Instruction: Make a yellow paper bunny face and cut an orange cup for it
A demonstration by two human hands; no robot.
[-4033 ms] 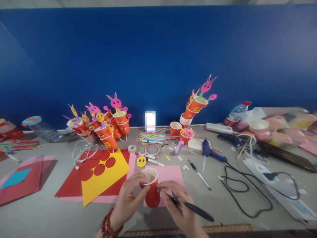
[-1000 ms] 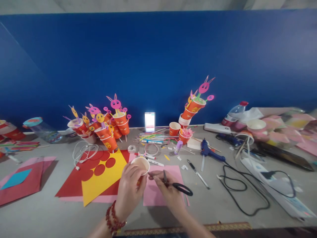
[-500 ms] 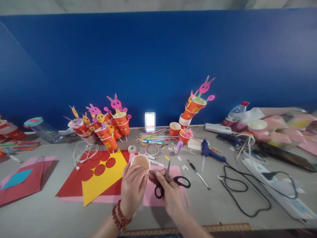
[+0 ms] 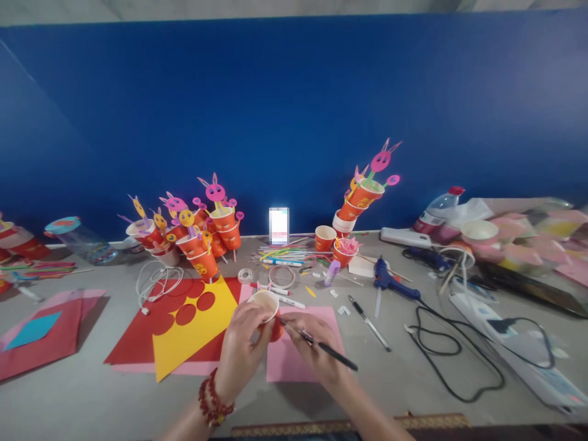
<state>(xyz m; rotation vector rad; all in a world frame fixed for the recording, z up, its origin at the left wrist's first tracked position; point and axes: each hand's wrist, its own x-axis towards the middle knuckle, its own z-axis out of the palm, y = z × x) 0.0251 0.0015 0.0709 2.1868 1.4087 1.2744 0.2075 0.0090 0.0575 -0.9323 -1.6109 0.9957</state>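
My left hand (image 4: 245, 337) is wrapped round a red paper cup (image 4: 275, 331), its white rim facing up and tilted toward me. A pair of scissors (image 4: 337, 355) with black handles is in my right hand (image 4: 315, 343), seen edge-on. The blade end meets the right side of the cup; whether it has pierced the wall is hidden by my fingers. Under both hands lies a pink paper sheet (image 4: 298, 364). To the left are a yellow sheet (image 4: 184, 346) with round cut-outs and a dark red sheet (image 4: 133, 337).
Decorated cup figures (image 4: 225, 226) stand at the back left, and another cup stack (image 4: 356, 208) leans at the back right. A blue glue gun (image 4: 392, 282), a black pen (image 4: 370, 324) and a power strip (image 4: 514, 349) with cables lie to the right. Straws (image 4: 285, 254) lie behind the hands.
The cup has tipped and turned so its red side shows. My right hand has rotated the scissors from showing both handle loops to edge-on, with the tip now at the cup's side.
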